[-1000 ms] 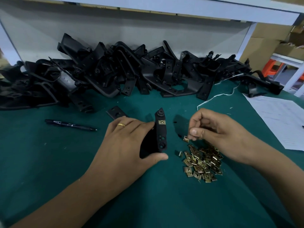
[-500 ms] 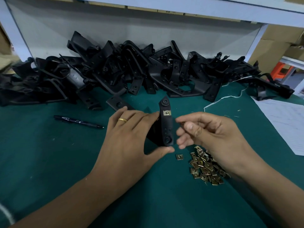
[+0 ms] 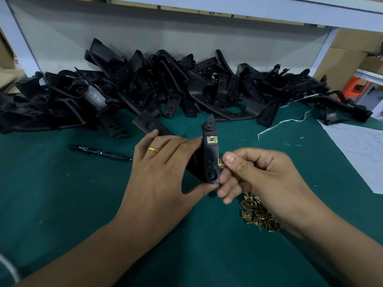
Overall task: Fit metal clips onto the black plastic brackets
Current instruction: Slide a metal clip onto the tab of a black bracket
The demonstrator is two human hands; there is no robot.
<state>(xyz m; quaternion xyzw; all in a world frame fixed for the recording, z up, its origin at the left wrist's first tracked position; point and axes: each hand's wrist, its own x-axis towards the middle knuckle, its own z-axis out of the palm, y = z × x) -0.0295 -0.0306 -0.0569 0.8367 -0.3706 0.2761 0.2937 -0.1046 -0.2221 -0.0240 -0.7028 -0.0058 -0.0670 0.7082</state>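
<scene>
Left hand: your left hand [image 3: 165,172] grips the black bracket [image 3: 211,154], fingers curled behind it and thumb under its near end, holding it upright above the tabletop [image 3: 62,204]
Right hand: your right hand [image 3: 255,175] pinches a metal clip [image 3: 221,163] between thumb and forefinger, the clip touching the bracket's right edge about halfway down
Fitted clip: one brass clip [image 3: 212,139] already sits on the bracket's upper part
Loose clips: a small heap of clips [image 3: 258,216] lies on the green tabletop, near and to the right, partly hidden under your right wrist
Bracket pile: a long pile of black brackets [image 3: 165,90] runs along the far edge
Pen: a black pen [image 3: 99,152] lies left of your left hand
Paper: a printed sheet [image 3: 360,150] lies at the right edge
</scene>
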